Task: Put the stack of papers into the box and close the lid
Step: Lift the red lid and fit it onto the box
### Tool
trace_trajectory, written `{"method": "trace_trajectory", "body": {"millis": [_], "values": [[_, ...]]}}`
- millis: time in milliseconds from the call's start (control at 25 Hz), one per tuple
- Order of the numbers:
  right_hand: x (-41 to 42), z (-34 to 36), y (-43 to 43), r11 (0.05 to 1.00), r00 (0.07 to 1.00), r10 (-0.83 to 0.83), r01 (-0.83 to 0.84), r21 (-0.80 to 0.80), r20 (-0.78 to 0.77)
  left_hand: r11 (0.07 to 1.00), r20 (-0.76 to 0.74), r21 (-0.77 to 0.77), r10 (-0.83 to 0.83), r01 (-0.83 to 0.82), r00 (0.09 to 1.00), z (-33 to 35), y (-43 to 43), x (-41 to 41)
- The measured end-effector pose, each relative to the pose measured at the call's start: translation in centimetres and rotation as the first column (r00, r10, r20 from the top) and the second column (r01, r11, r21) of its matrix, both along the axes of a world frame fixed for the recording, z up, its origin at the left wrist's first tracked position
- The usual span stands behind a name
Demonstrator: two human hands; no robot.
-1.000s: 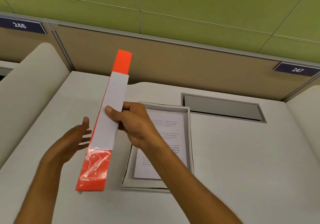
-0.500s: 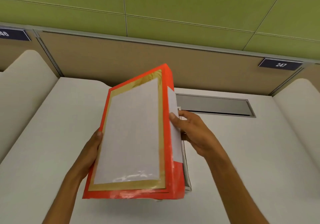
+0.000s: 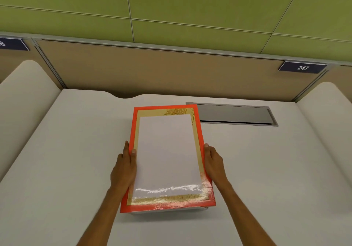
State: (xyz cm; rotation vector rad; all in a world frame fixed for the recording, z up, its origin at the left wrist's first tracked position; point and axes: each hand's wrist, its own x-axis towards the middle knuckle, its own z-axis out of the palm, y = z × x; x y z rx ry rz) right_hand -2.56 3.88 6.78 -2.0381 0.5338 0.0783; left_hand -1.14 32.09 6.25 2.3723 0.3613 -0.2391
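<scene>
at frame centre, a glossy orange rectangular lid is gripped along both long edges by the left hand and right hand, fingers curled against its sides.

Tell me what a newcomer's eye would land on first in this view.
The bright orange lid with its white sheet on top dominates the middle of the white desk, lying flat over the box. The left hand and right hand grip its long sides. Behind it sit a grey cable hatch in the desk and a plate reading 247 on the partition, upper right.
</scene>
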Motion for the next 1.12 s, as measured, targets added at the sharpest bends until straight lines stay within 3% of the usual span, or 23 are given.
{"method": "trace_trajectory", "body": {"millis": [560,880,1000,1120], "values": [[-0.1,-5.2,-0.5,0.999,1.000,0.006,-0.007,-0.051,-0.024,0.990,0.010,0.141,-0.013,0.011,1.000,-3.0,-0.6,0.6],[0.0,-6.0,-0.6,0.998,1.000,0.015,-0.015,-0.062,-0.010,0.990,0.013,0.138,-0.028,0.026,1.000,-4.6,-0.4,0.5],[0.4,-5.9,-0.5,0.947,1.000,0.023,-0.016,-0.321,0.016,0.977,0.020,0.213,-0.003,-0.001,1.000,-4.9,0.0,0.4],[1.1,-5.6,0.6,0.818,0.968,0.234,-0.144,-0.557,0.094,0.948,0.208,0.313,-0.125,0.055,0.970,-4.8,0.1,1.3]]}}
